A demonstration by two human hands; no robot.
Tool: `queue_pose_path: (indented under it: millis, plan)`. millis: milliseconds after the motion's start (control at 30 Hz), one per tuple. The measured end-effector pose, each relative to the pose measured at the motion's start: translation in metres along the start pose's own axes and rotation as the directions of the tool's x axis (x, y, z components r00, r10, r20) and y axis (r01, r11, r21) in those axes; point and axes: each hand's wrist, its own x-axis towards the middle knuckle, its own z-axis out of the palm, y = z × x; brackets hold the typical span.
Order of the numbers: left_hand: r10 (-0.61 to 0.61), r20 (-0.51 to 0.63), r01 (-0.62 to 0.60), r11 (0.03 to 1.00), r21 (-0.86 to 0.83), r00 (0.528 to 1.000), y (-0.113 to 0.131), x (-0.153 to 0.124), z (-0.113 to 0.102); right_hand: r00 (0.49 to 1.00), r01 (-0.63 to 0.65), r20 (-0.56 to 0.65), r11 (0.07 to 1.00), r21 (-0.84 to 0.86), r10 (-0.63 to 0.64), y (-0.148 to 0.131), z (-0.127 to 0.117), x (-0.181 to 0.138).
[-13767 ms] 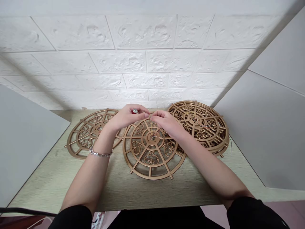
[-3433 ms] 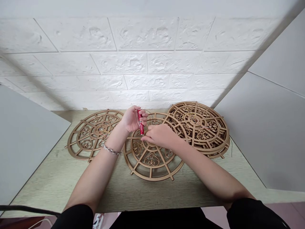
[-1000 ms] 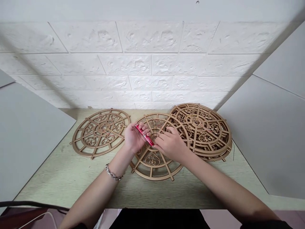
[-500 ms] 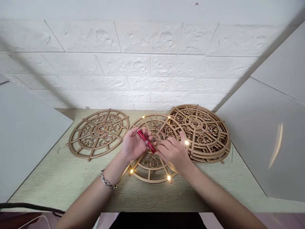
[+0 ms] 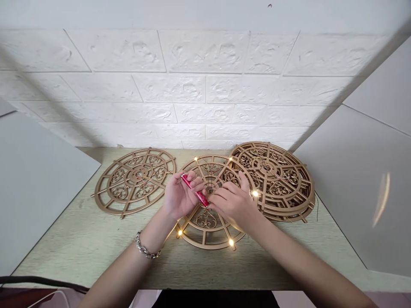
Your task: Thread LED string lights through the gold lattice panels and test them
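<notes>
In the head view, the left hand (image 5: 180, 199) holds red batteries (image 5: 202, 198) end to end, slanting across its palm. The right hand (image 5: 233, 206) touches their lower end, fingers bunched; whether it grips anything, I cannot tell. Under both hands, a gold wheel-shaped lattice frame (image 5: 205, 246) lies on the counter (image 5: 96, 248), five bulbs (image 5: 180, 232) glowing at its rim.

Middle disc (image 5: 206, 220) partly behind hands (image 5: 180, 199), cable (image 5: 41, 280) cropped left, wires (image 5: 209, 182) apparently too fine to trace
</notes>
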Motion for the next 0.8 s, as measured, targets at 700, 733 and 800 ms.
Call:
queue_pose_path:
  millis: [700,733,800]
  plan:
    - [0.127,-0.015,-0.128,0.979,-0.158,0.992,0.018,0.005,-0.016,0.967,0.077,0.230,0.989,0.129,-0.105,0.001,0.010,0.040]
    - [0.128,-0.014,-0.129,0.979,-0.155,0.992,0.019,0.006,-0.016,0.966,0.074,0.237,0.988,0.137,-0.106,0.000,0.011,0.040]
    - [0.122,-0.015,-0.123,0.981,-0.149,0.992,0.020,0.006,-0.016,0.965,0.079,0.237,0.985,0.150,-0.114,0.000,0.011,0.040]
